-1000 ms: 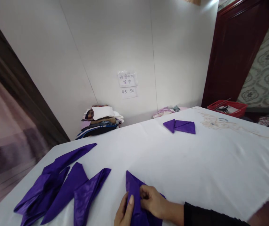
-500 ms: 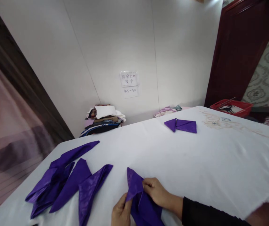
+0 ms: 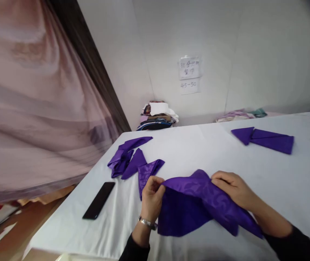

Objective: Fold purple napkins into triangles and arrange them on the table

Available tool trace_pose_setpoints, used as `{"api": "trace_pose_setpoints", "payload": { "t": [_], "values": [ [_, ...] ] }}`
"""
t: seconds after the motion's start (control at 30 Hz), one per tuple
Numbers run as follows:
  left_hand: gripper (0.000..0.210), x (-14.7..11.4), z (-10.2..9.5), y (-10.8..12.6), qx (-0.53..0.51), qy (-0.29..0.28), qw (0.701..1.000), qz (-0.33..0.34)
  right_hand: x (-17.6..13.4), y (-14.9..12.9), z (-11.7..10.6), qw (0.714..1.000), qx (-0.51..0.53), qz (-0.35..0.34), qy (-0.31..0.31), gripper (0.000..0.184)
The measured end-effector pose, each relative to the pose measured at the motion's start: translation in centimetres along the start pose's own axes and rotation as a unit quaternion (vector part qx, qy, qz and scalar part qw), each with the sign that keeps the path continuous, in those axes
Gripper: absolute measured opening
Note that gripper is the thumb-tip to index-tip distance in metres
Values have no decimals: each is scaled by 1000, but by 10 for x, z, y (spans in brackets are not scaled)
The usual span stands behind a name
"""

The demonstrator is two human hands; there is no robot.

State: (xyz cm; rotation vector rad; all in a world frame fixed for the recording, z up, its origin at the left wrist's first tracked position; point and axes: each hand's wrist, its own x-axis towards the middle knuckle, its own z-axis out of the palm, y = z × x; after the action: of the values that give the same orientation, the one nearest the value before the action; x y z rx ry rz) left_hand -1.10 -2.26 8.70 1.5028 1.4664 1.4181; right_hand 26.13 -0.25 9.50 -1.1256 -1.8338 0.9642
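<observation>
A purple patterned cloth napkin (image 3: 198, 199) is stretched between my two hands just above the white table. My left hand (image 3: 153, 197), with a bracelet at its wrist, pinches one corner. Its upper edge is gripped by my right hand (image 3: 232, 186), thumb on the near side; the other fingertips there are hidden. The napkin's lower part hangs partly open toward me. Behind my left hand lie several crumpled purple napkins (image 3: 133, 165). Beyond my right hand rests a purple napkin folded into a flat strip with a pointed end (image 3: 273, 139).
A black phone (image 3: 99, 200) lies on the white tablecloth (image 3: 122, 224) at the left. Stacked clothes (image 3: 157, 117) and loose fabric (image 3: 239, 114) sit past the far edge. A pink curtain (image 3: 35, 90) hangs at the left. Handwritten paper (image 3: 189, 74) is on the wall.
The napkin in my hands has gone from a bunched, folded shape to spread wider, with my hands farther apart. The view has swung left, bringing the phone into sight.
</observation>
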Motion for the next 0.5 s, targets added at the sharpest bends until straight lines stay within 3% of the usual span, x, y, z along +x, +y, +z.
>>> {"api": "trace_pose_setpoints", "payload": {
  "t": [0.1,0.23,0.33,0.43,0.5],
  "values": [
    [16,6,1,17,-79,-41,995,-35,-3,-9,-20,993,75,83,-45,32],
    [16,42,13,16,15,-58,997,53,21,13,-41,975,152,164,-17,37],
    [22,73,16,-11,185,-77,979,23,43,58,-50,984,87,154,35,40],
    [22,84,3,-48,286,-28,958,-12,42,111,-52,971,-79,182,134,45],
    [25,81,-11,-69,341,3,940,-27,30,140,-50,968,-26,199,151,61]
  ]
}}
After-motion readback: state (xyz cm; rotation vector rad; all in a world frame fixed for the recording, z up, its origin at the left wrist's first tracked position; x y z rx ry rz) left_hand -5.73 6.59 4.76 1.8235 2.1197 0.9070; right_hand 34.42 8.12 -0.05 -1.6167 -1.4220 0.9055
